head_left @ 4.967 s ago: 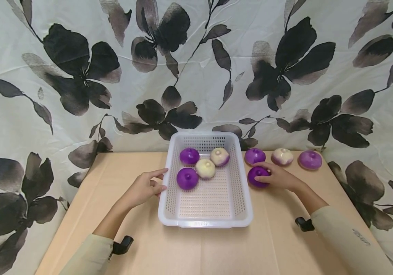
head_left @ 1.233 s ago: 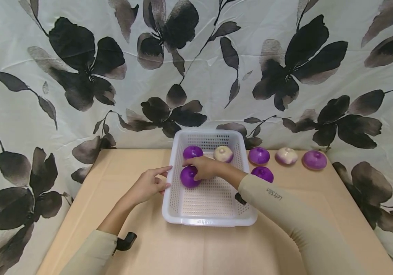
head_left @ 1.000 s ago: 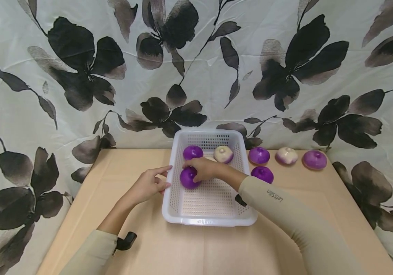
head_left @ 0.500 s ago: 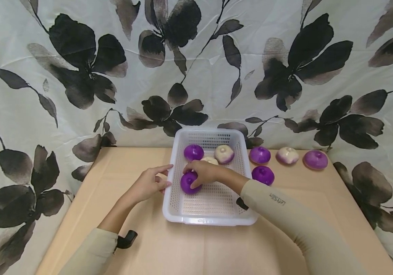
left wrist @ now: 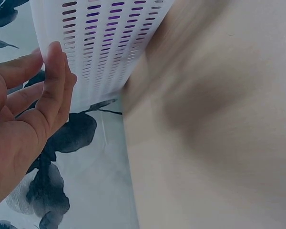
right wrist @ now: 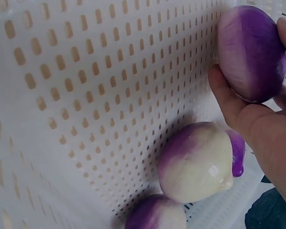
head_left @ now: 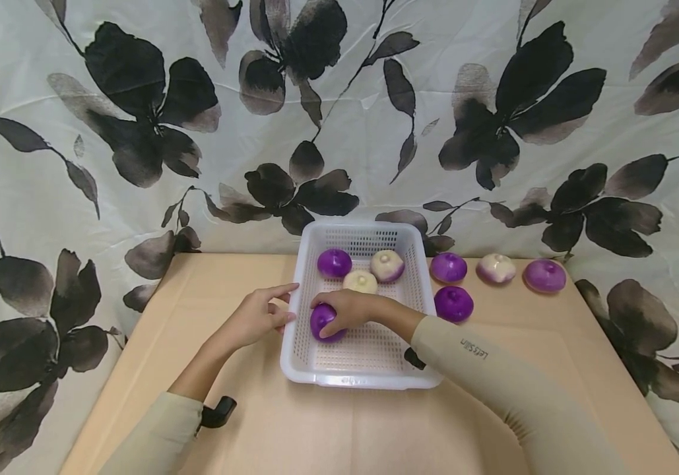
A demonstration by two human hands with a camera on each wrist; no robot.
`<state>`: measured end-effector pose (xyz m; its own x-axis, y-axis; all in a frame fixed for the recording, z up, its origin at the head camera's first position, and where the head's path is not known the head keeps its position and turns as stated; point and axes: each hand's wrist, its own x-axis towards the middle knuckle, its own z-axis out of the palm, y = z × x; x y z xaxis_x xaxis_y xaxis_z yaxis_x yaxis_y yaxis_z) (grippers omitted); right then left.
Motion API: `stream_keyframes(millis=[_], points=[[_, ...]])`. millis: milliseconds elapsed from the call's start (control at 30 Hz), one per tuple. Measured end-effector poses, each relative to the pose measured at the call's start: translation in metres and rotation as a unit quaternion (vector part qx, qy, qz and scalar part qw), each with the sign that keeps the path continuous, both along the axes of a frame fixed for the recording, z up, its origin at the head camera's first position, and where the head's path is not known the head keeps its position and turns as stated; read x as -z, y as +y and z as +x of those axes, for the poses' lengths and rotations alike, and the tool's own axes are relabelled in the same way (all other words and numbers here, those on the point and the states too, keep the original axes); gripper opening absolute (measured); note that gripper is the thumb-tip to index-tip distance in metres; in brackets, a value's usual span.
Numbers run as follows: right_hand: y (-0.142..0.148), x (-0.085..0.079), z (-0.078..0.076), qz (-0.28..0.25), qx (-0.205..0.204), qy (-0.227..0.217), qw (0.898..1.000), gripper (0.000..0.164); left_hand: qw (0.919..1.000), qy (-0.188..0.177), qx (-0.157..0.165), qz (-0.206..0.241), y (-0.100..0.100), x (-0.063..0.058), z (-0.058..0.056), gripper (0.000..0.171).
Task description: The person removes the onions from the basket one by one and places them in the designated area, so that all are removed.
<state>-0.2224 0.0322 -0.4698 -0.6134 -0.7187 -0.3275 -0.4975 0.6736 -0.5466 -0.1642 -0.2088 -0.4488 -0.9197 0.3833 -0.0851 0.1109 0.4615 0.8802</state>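
Note:
My right hand [head_left: 348, 311] reaches into a white perforated basket [head_left: 375, 359] and grips a purple turnip [head_left: 320, 323] near its left side. In the right wrist view that turnip [right wrist: 252, 52] shows a pale side, with fingers and thumb around it. Behind it in the basket lie a purple turnip [head_left: 334, 263], a cream one [head_left: 360, 282] and a cream-and-purple one [head_left: 387, 266]. My left hand [head_left: 255, 318] touches the basket's left side, index finger along the rim; in the left wrist view its fingers [left wrist: 55, 81] rest against the outer wall.
Right of the basket on the table [head_left: 244, 422] lie purple turnips, one nearer [head_left: 454, 303] and one behind it [head_left: 449, 267]. A cream turnip [head_left: 495, 269] and another purple one [head_left: 544, 276] continue the back row. A floral cloth [head_left: 387, 132] hangs behind the table.
My right hand has left the turnip outside the basket, reached in and gripped a purple one. It has drawn that one slightly towards the front, uncovering the cream turnip. My left hand stays put.

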Motion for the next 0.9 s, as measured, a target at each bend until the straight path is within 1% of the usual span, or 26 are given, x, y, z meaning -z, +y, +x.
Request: stream_keyframes(millis=[233, 400, 567, 667, 733, 900], points=[[0.002, -0.002, 0.002, -0.005, 0.008, -0.004, 1.0, 0.064, 1.0, -0.001, -0.004, 0.001, 0.001, 0.001, 0.0, 0.061], [0.008, -0.012, 0.002, -0.003, 0.018, -0.002, 1.0, 0.066, 1.0, -0.002, -0.001, 0.004, 0.002, 0.001, -0.001, 0.061], [0.021, -0.03, 0.001, -0.021, 0.041, 0.012, 0.999, 0.066, 1.0, -0.003, -0.002, 0.005, 0.003, 0.0, 0.0, 0.061], [0.029, -0.043, 0.002, -0.034, 0.053, 0.012, 0.998, 0.067, 1.0, -0.004, -0.003, 0.004, 0.004, -0.001, 0.0, 0.061], [0.036, -0.053, 0.003, -0.048, 0.056, 0.011, 0.997, 0.067, 1.0, -0.005, -0.003, 0.003, 0.004, -0.001, 0.0, 0.062], [0.056, -0.076, 0.005, -0.092, 0.067, 0.03, 0.993, 0.065, 1.0, -0.006, -0.004, 0.003, 0.005, -0.002, 0.0, 0.063]])
